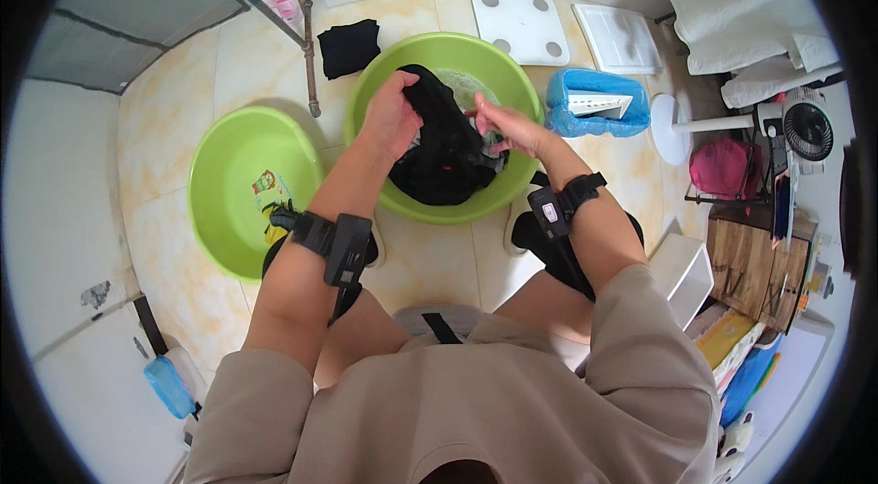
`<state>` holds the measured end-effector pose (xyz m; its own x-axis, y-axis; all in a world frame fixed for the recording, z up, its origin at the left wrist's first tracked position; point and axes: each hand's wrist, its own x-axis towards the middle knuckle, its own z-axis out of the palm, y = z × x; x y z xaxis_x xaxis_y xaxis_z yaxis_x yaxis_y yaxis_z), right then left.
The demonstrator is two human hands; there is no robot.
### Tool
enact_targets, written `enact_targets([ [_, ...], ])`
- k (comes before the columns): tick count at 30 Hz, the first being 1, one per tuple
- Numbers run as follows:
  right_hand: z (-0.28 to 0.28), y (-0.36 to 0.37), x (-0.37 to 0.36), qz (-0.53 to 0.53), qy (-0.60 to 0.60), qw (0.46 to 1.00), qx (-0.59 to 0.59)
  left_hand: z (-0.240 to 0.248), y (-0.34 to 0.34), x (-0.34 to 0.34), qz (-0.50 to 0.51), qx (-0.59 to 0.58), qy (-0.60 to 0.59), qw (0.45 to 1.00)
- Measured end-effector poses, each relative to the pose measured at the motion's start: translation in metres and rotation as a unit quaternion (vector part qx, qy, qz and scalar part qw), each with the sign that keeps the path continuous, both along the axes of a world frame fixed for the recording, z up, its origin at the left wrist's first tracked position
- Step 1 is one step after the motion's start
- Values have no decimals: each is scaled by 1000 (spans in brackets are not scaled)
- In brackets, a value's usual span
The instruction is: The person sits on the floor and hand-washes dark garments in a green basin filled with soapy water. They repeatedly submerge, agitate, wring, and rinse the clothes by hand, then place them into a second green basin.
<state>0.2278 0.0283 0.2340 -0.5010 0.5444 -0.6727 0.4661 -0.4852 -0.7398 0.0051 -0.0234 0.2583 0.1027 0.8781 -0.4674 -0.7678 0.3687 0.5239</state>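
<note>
A wet-looking black garment (441, 150) hangs and bunches inside the round green basin (366, 182) in front of me. My left hand (395, 114) grips its upper left edge and lifts part of it. On the other side, my right hand (506, 126) is at the garment's right edge with fingers bent and spread apart; whether the fingertips touch the cloth is hard to tell. Suds or foamy water (462, 82) show behind the garment. Some grey cloth or foam peeks out near both hands.
Left of me stands a second green basin (219, 201) with a yellow-and-black item (276, 223). A folded black cloth (348, 48), a white scale (519, 27) and a blue-lined bin (599, 123) surround the basin. A white fan (805, 130) is at right.
</note>
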Motion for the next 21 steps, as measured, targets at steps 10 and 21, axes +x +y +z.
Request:
enact_targets([
  [10, -46, -28, -38, -65, 37, 982, 174, -4, 3, 20, 47, -38, -16, 998],
  [21, -26, -44, -31, -305, -6, 945, 122, -25, -17, 30, 40, -41, 190, 980],
])
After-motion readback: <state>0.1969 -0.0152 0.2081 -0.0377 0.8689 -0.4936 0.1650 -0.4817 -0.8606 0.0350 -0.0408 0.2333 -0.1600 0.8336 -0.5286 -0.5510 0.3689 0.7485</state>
